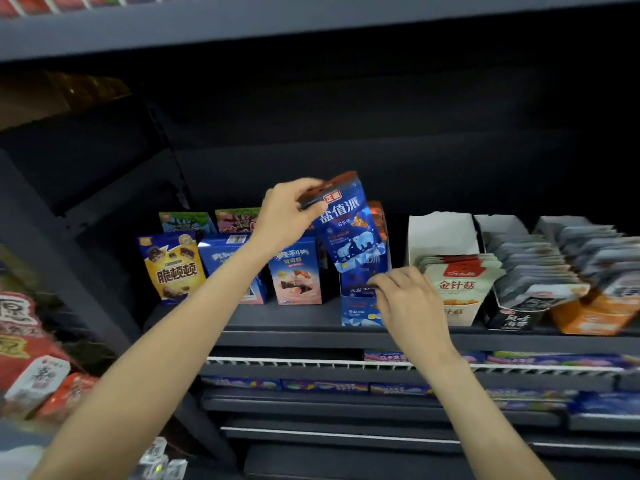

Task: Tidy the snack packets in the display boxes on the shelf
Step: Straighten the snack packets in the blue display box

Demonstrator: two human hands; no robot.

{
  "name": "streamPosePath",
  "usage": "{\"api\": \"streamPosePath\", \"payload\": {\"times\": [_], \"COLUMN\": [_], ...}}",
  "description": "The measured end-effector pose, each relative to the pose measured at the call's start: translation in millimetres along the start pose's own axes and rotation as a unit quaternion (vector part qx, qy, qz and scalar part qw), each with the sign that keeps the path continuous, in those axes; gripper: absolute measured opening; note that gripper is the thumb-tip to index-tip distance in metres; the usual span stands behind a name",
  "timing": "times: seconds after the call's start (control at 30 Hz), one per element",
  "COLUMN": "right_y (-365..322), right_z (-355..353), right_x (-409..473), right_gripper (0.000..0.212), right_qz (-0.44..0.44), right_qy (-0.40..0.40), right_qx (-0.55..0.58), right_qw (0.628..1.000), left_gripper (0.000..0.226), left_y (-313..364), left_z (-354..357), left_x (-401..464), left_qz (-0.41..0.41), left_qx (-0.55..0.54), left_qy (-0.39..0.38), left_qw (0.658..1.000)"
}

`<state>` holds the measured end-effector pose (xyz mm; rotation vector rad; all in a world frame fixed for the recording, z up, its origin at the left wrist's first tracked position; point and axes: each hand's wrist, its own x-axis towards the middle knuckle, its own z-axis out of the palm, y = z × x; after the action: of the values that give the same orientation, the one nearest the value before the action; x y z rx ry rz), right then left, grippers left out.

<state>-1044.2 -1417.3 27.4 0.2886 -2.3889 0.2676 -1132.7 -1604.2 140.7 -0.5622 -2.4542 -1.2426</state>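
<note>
A packet (349, 223) hangs below the left fingers (304, 206), above a display box (360, 306) touched by the right fingers (381, 282) on the shelf (294, 320).

A blue snack packet (348, 227) with white characters and a polar bear print is held aloft, top tilted toward 11 o'clock, above its blue display box (360, 306) on the shelf (294, 317). At 3 o'clock, three further display boxes are seen: white (446, 233), black-fronted (512, 318), orange (588, 317), each filled with upright packets.
</note>
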Motion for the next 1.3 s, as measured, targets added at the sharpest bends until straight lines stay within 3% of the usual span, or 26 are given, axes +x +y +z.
{"api": "streamPosePath", "payload": {"times": [0.17,0.33,0.5,0.57,0.63,0.7,0.73,0.8,0.9,0.97,1.07,1.17,1.3], "right_y": [4,7,11,12,14,13,12,10,9,7,4,3,-10], "right_z": [-2,-1,-5,-6,-4,-2,-1,-2,-6,-10,-12,-9,2], "right_x": [-4,-2,4,7,11,13,14,17,23,27,29,21,3], "right_gripper": [0.031,0.037,0.036,0.034,0.029,0.022,0.018,0.013,0.010,0.011,0.021,0.035,0.053], "right_qz": [-0.017,-0.010,0.023,0.031,0.041,0.054,0.060,0.063,0.050,0.044,0.040,0.001,-0.015], "right_qy": [0.003,0.002,0.022,0.027,0.029,0.031,0.035,0.050,0.096,0.142,0.200,0.208,0.130], "right_qx": [0.010,0.030,0.076,0.081,0.080,0.077,0.076,0.076,0.093,0.112,0.135,0.137,0.136], "right_qw": [1.000,1.000,0.997,0.996,0.996,0.995,0.995,0.994,0.990,0.983,0.970,0.969,0.982], "left_gripper": [0.034,0.036,0.050,0.051,0.037,0.025,0.024,0.029,0.039,0.029,0.020,0.014,0.012], "left_y": [-10,-29,-40,-38,-33,-23,-17,-8,-12,-15,-12,-3,11], "left_z": [39,71,85,80,69,54,45,33,31,36,40,36,29], "left_x": [4,2,4,4,-1,-14,-22,-37,-53,-58,-64,-67,-69], "left_qz": [0.017,0.062,0.158,0.187,0.191,0.149,0.107,0.021,0.019,0.055,0.039,-0.024,-0.143], "left_qx": [0.061,0.199,0.336,0.294,0.200,0.082,0.016,-0.086,-0.011,0.048,0.020,-0.083,-0.277], "left_qy": [-0.108,-0.196,-0.190,-0.144,-0.057,-0.013,-0.034,-0.125,-0.179,-0.136,-0.049,0.028,0.090], "left_qw": [0.992,0.958,0.909,0.926,0.959,0.985,0.994,0.988,0.984,0.988,0.998,0.996,0.946]}}
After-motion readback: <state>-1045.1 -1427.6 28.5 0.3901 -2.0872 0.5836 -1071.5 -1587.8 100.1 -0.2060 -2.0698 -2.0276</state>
